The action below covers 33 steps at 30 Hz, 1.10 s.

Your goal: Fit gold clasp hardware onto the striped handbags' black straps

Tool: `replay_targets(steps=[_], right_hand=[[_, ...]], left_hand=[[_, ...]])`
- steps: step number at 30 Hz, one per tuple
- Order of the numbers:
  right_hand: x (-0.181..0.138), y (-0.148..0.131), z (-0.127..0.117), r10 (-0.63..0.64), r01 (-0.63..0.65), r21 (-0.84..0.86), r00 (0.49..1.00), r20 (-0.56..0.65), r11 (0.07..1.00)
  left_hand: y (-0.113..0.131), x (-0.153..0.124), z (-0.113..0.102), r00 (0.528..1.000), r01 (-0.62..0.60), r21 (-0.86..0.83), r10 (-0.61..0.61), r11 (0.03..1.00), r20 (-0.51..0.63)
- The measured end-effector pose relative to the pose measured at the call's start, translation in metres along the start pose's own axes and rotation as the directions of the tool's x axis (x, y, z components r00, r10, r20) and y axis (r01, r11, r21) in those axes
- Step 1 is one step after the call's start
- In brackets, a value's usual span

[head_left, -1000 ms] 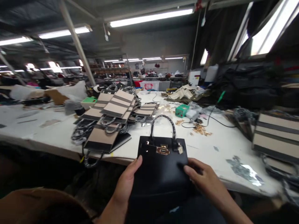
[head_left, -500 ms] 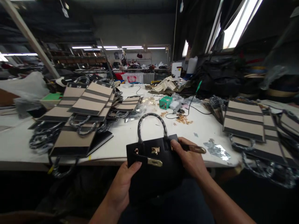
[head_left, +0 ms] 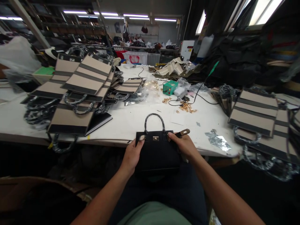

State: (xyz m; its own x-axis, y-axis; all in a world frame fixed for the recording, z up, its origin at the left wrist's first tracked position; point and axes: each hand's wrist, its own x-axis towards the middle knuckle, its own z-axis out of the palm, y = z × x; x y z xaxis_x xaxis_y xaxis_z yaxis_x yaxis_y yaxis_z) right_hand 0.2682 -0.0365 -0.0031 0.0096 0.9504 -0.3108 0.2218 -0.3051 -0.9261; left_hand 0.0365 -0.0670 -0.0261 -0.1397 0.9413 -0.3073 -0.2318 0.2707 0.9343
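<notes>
A black handbag (head_left: 157,156) with one plastic-wrapped top handle (head_left: 154,115) showing is held upright over my lap, at the table's front edge. My left hand (head_left: 132,156) grips its left side, thumb on the front near the upper left corner by a small metal fitting. My right hand (head_left: 184,145) grips the upper right corner, thumb beside a gold fitting. A gold plate (head_left: 155,138) sits at the middle of the bag's front. From behind my right thumb a strap with a gold-coloured end (head_left: 185,132) sticks out to the right. The fingers behind the bag are hidden.
Beige-and-black bag panels (head_left: 87,73) with wrapped handles are piled on the left of the white table (head_left: 131,117); more panels (head_left: 254,109) lie at right. A green box (head_left: 170,87) with a cable, gold hardware (head_left: 187,107) and shiny film pieces (head_left: 217,139) lie between them.
The bag has moved down and away from me, and its front now faces me squarely. The gold-tipped strap at left no longer lies across the front. My view has tilted down.
</notes>
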Motion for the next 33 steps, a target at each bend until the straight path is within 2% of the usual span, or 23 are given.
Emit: replay_targets(steps=[3, 6, 9, 12, 17, 21, 25, 30, 33], right_hand=[[0.014, 0.009, -0.003, 0.022, -0.023, -0.083, 1.000, -0.009, 0.996], [0.027, 0.016, -0.005, 0.029, -0.034, -0.248, 0.999, -0.021, 0.968], [0.035, 0.016, -0.004, 0.003, -0.001, -0.474, 1.000, 0.004, 0.881], [0.039, 0.013, 0.001, -0.001, 0.015, -0.621, 1.000, 0.023, 0.784], [0.041, 0.016, 0.006, 0.015, -0.004, -0.696, 1.000, 0.010, 0.718], [0.040, 0.021, 0.005, -0.012, 0.022, -0.690, 1.000, 0.019, 0.723], [0.036, 0.018, 0.005, -0.052, 0.078, -0.695, 0.997, 0.060, 0.714], [0.032, 0.007, 0.007, -0.114, 0.132, -0.727, 0.991, 0.075, 0.674], [0.039, 0.001, 0.004, -0.182, 0.163, -0.737, 0.982, 0.055, 0.656]], left_hand=[[-0.007, 0.012, 0.000, 0.994, 0.110, -0.101, -0.111, 0.989, -0.006], [-0.015, 0.023, -0.006, 0.985, 0.171, -0.105, -0.174, 0.980, -0.015], [-0.024, 0.031, -0.014, 0.977, 0.207, -0.079, -0.211, 0.975, -0.042], [-0.033, 0.035, -0.021, 0.962, 0.256, -0.084, -0.262, 0.963, -0.073], [-0.043, 0.035, -0.023, 0.955, 0.278, -0.153, -0.290, 0.948, -0.061], [-0.043, 0.031, -0.021, 0.952, 0.278, -0.190, -0.296, 0.942, -0.074], [-0.035, 0.028, -0.022, 0.938, 0.327, -0.147, -0.340, 0.934, -0.074], [-0.015, 0.027, -0.019, 0.949, 0.307, -0.134, -0.313, 0.942, -0.028], [-0.006, 0.035, -0.017, 0.993, 0.094, -0.012, -0.094, 0.996, -0.064]])
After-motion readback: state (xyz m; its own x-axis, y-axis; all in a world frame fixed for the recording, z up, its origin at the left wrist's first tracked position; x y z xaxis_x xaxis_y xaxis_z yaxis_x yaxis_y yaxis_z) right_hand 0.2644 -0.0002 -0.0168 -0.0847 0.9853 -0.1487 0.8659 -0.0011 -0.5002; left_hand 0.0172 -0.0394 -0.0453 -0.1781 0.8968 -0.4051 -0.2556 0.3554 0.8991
